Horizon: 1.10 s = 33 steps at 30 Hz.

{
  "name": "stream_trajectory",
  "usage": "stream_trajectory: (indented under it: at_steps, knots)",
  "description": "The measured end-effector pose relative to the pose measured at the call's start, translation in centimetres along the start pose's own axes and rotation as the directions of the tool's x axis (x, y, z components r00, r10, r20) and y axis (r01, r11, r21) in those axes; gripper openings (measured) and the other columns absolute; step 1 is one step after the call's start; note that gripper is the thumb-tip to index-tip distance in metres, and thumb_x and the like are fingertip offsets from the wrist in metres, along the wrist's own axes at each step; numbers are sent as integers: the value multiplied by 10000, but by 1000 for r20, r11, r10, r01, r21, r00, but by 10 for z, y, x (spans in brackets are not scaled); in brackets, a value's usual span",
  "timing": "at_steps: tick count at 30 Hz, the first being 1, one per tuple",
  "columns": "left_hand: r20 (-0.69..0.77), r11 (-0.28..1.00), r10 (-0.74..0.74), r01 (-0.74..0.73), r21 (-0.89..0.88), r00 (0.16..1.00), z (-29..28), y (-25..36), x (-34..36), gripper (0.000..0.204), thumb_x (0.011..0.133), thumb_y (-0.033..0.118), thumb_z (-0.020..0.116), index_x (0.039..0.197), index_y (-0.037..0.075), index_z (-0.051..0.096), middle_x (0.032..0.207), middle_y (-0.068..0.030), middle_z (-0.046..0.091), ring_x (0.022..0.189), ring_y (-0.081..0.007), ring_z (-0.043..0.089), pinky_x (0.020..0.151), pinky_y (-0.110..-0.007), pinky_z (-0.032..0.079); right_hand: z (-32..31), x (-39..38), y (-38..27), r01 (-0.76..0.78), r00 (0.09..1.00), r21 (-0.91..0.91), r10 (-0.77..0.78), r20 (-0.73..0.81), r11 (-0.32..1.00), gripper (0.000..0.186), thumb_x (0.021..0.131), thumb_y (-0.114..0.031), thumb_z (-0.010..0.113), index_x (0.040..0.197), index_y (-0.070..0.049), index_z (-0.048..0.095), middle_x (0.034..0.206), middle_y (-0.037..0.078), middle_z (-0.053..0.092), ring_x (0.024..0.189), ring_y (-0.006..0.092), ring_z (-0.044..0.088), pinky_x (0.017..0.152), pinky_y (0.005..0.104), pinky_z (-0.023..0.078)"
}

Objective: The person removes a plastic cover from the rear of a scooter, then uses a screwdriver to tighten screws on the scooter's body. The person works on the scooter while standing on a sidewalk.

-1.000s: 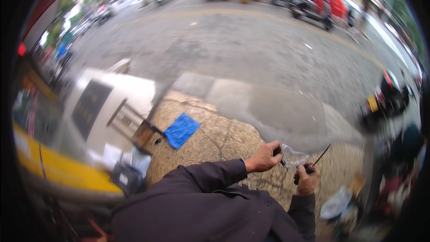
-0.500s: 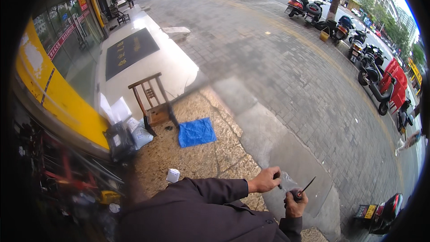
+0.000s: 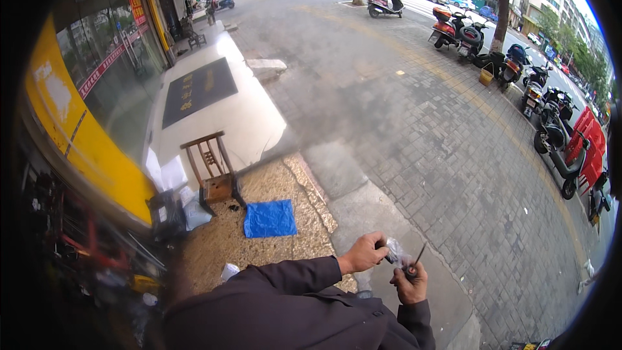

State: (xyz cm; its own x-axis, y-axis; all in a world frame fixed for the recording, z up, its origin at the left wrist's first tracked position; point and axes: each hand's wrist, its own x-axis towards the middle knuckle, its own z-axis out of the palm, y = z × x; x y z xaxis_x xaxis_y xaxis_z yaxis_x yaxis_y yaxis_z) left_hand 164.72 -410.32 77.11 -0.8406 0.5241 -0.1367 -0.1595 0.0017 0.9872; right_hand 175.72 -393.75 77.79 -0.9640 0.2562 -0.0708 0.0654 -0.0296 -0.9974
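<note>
My left hand (image 3: 363, 254) is closed, pinching the edge of a small clear plastic bag (image 3: 393, 251). A small dark bit shows at the fingertips, too small to name. Just right of it and a little nearer, my right hand (image 3: 412, 287) is closed around what looks like a dark smoking pipe (image 3: 410, 271), its round bowl against the fingers. The pipe's thin stem points up and to the right. The bag reaches across to the bowl and seems to touch it; the bag's contents cannot be made out.
A blue cloth or plastic sheet (image 3: 271, 219) lies on the stone paving before a small wooden chair (image 3: 216, 172). Beside the chair are a black bag (image 3: 167, 212) and white packages. Parked scooters (image 3: 556, 146) and stacked red chairs (image 3: 588, 149) line the right. Grey haze hangs over the pavement.
The view has tilted up and shifted, so the scene sits differently. My hands have come a little closer together, and the bag looks more bunched up. Haze now shows ahead.
</note>
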Motion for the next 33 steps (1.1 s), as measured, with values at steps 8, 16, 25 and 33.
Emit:
stream_trajectory:
  at_steps: [8,16,25,33]
  knots:
    - [5,999,46,-47,21,999,36,21,94,130,897,16,678,961,10,564,836,-29,603,713,-92,602,615,-267,526,-55,116,-20,15,997,-57,-11,71,998,220,845,-5,725,1045,34,644,774,5,637,641,55,577,536,248,482]
    - [-31,998,22,-20,59,999,42,10,179,143,886,14,698,973,1,584,859,-38,632,747,-93,623,633,-262,534,-83,192,-19,-124,992,-83,124,-8,989,145,838,-20,733,912,-2,609,667,30,613,548,90,578,475,255,447]
    - [-19,997,75,-75,15,997,18,30,288,124,874,26,714,911,-3,599,823,-53,657,746,-101,640,633,-270,535,-73,290,-23,-40,985,-32,34,-171,999,151,845,22,703,921,-14,578,722,34,621,569,101,595,494,259,477]
    - [-164,997,71,-66,38,984,3,30,330,129,851,8,719,880,1,593,789,-57,664,748,-110,653,649,-284,537,-61,345,-22,28,1000,-111,-29,-11,993,125,849,-17,732,891,-15,615,708,-7,612,617,59,572,536,228,449]
